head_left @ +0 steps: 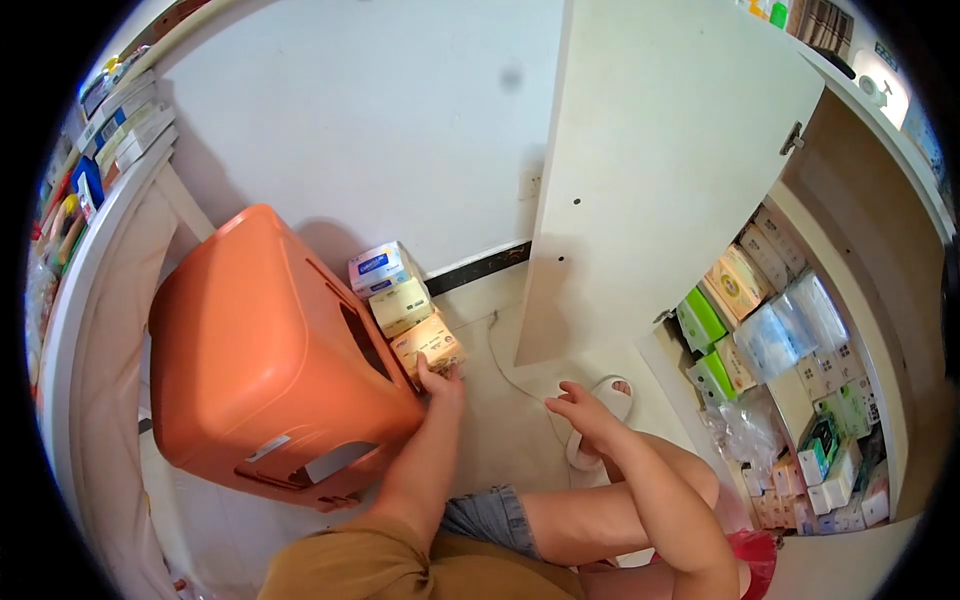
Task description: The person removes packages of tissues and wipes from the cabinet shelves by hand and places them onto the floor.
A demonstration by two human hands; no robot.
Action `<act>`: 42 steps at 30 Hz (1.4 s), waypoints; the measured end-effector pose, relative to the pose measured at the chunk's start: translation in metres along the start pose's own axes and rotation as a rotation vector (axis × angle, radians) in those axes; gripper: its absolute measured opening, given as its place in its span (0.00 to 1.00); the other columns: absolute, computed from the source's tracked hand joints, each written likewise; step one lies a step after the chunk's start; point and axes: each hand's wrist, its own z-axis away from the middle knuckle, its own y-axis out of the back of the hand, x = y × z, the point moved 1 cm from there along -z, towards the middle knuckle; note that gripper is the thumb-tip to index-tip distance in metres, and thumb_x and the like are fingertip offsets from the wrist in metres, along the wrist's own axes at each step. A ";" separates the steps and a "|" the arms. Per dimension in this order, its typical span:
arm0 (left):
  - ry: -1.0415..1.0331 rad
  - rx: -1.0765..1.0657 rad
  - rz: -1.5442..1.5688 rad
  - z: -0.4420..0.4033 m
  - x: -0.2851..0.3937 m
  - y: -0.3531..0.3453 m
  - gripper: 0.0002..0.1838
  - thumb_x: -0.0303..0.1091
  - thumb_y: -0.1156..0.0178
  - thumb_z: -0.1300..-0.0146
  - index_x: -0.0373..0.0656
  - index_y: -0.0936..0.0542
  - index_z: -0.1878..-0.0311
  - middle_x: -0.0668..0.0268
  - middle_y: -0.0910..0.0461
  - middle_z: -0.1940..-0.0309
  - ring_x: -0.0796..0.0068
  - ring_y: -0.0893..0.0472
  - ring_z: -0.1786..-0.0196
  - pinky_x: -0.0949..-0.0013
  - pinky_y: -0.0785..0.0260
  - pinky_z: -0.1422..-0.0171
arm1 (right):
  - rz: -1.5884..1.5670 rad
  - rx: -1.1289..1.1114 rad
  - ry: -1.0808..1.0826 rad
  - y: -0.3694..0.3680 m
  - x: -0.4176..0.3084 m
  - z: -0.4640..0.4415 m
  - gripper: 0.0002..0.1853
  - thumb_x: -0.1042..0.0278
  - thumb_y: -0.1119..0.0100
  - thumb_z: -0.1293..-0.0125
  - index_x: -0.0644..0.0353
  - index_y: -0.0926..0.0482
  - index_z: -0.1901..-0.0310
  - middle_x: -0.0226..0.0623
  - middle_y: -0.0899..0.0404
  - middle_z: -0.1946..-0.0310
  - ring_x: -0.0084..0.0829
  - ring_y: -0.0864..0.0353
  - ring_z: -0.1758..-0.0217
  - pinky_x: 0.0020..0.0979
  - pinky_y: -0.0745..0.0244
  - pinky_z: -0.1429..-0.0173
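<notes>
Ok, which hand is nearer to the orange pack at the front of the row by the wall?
Left. The left hand is at the orange pack's near edge; the right hand is off to its right, by the white slipper.

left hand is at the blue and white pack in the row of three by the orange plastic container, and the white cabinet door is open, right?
No, the head view shows the left hand at the yellow-orange patterned pack, the nearest of the three, not the blue and white pack. They do sit by the orange plastic container, and the white cabinet door is open.
</notes>
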 end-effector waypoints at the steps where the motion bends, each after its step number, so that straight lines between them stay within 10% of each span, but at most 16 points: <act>1: 0.000 0.050 0.002 -0.001 0.001 0.001 0.33 0.49 0.45 0.54 0.47 0.42 0.46 0.64 0.44 0.47 0.66 0.47 0.44 0.58 0.58 0.39 | -0.001 -0.002 0.001 0.001 -0.001 0.001 0.37 0.53 0.48 0.49 0.64 0.51 0.42 0.48 0.44 0.45 0.38 0.47 0.41 0.34 0.51 0.41; 18: 0.122 -0.086 0.045 -0.026 -0.012 0.012 0.25 0.50 0.46 0.53 0.53 0.35 0.52 0.70 0.38 0.51 0.72 0.42 0.47 0.60 0.51 0.44 | -0.058 0.074 0.176 0.005 -0.002 0.001 0.33 0.57 0.48 0.49 0.66 0.46 0.45 0.44 0.35 0.53 0.32 0.35 0.51 0.28 0.40 0.50; 31: 0.720 0.134 -0.633 0.168 -0.110 -0.058 0.26 0.36 0.50 0.51 0.45 0.45 0.48 0.62 0.48 0.49 0.67 0.40 0.53 0.68 0.38 0.54 | -0.455 0.396 0.318 0.078 -0.028 0.071 0.23 0.59 0.51 0.47 0.58 0.37 0.49 0.31 0.32 0.58 0.25 0.35 0.55 0.28 0.40 0.54; 42: 1.195 -0.630 -0.727 0.345 -0.227 -0.134 0.20 0.31 0.49 0.51 0.43 0.40 0.53 0.66 0.44 0.53 0.72 0.40 0.56 0.70 0.39 0.54 | -0.955 0.987 0.433 0.210 0.097 0.199 0.12 0.64 0.51 0.48 0.55 0.31 0.61 0.28 0.30 0.68 0.24 0.31 0.65 0.29 0.37 0.59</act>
